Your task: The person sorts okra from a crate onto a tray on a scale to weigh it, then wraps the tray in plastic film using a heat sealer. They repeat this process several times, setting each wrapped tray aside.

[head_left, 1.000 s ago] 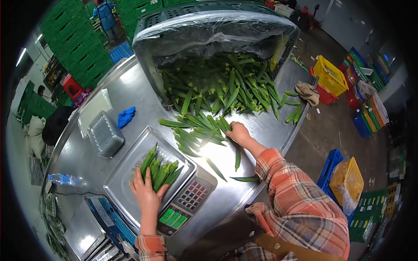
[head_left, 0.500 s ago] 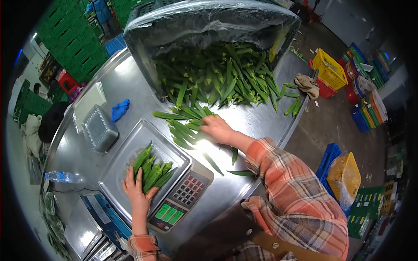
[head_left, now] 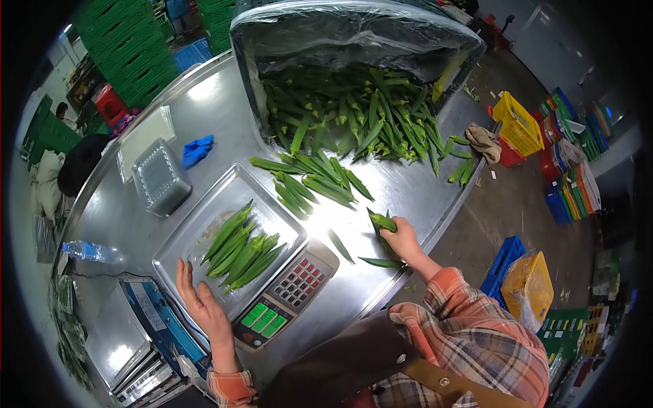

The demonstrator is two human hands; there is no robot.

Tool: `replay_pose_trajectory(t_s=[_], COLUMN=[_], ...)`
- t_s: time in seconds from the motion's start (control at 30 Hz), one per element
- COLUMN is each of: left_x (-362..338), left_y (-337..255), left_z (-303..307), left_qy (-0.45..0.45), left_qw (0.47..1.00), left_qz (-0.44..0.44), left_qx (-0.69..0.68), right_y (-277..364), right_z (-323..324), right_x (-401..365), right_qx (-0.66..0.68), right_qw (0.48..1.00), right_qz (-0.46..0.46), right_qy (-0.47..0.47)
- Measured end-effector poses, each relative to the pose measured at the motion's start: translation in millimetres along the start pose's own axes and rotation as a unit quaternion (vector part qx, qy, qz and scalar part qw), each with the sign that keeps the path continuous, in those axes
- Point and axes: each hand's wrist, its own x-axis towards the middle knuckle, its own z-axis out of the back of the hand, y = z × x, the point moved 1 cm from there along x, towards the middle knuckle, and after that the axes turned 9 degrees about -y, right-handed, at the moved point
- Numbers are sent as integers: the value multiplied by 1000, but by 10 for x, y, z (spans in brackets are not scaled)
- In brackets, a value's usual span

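Observation:
My left hand (head_left: 206, 307) is open, fingers apart, at the lower left edge of the steel pan of a digital scale (head_left: 178, 239). Beside it a small bunch of okra (head_left: 241, 253) lies on that pan. My right hand (head_left: 403, 239) is closed around okra pods (head_left: 382, 222) near the front edge of the metal table. Loose okra (head_left: 320, 178) lies in a pile between the scale and a large plastic-lined crate (head_left: 248, 88), tipped toward me with a heap of okra (head_left: 360, 115) spilling out. Two single pods lie near my right hand.
Stacked clear plastic trays (head_left: 162, 178) and a blue glove (head_left: 197, 151) are left of the crate. A water bottle (head_left: 85, 251) lies at the left table edge, near a blue machine (head_left: 153, 319). A cloth (head_left: 483, 142) sits at the right edge. Crates stand on the floor.
My left hand has let go of the okra on the scale and drawn back to the left. My right hand has moved from the loose pile toward the table's front edge and now holds pods.

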Motion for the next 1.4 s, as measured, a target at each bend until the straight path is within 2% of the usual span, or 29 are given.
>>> replay_pose_trajectory(t_s=[0.07,0.1,0.13,0.2,0.23,0.27,0.33,0.4,0.47,0.53,0.6,0.63,0.67,0.7,0.73,0.8,0.9,1.03,1.1,1.17,1.27,1.37,1.4], left_x=[-37,-48,-67,-87,-89,-101,-142,-222,-333,-395,-466,-478,-478,-483,-486,-463,-365,49,323,563,726,741,750], left_y=[-55,-80,-90,-74,-89,-91,-65,7,65,60,128,108,91,75,64,66,127,356,581,723,912,789,687], left_z=[69,65,67,132,170,230,366,499,568,552,493,473,464,468,481,539,631,497,195,-127,-429,-361,-296], left_qy=[-13,-20,-17,-23,-38,-45,-59,-80,-106,-107,-95,-100,-103,-106,-108,-115,-133,-92,-59,5,135,3,2], left_qw=[1000,999,999,999,999,997,993,991,986,981,977,976,977,978,980,981,982,986,993,985,971,994,993], left_qz=[9,12,16,22,22,40,77,86,101,130,151,152,145,138,132,132,129,139,55,50,128,95,117], left_qx=[2,-22,-26,-21,-30,-40,-65,-65,-75,-95,-121,-121,-117,-112,-106,-85,-45,-5,83,162,147,45,-31], right_y=[154,353,537,769,826,889,596,462,656,1263,1916,2107,2524,2696,2903,3015,3054,3083,2941,2733,2328,2062,2019], right_z=[-120,-227,-258,-465,-553,-540,-700,-645,-400,-207,-88,-179,-65,-208,-270,-606,-767,-550,-438,-335,-192,-57,-26], right_x=[-84,-100,-102,-124,-120,-165,-57,126,325,318,251,246,119,94,19,-73,-102,110,223,292,324,340,342], right_qx=[-16,43,40,-8,-77,-28,-63,-40,128,214,135,140,122,138,113,12,4,91,115,134,148,166,178], right_qw=[990,990,995,993,982,983,974,984,987,961,937,919,880,835,806,766,737,804,829,848,875,905,914], right_qz=[120,102,88,75,92,131,202,176,70,163,304,340,431,513,563,619,656,578,541,508,457,384,357], right_qy=[-71,-82,6,94,147,123,83,12,63,67,107,142,159,141,145,172,166,105,83,70,67,76,79])
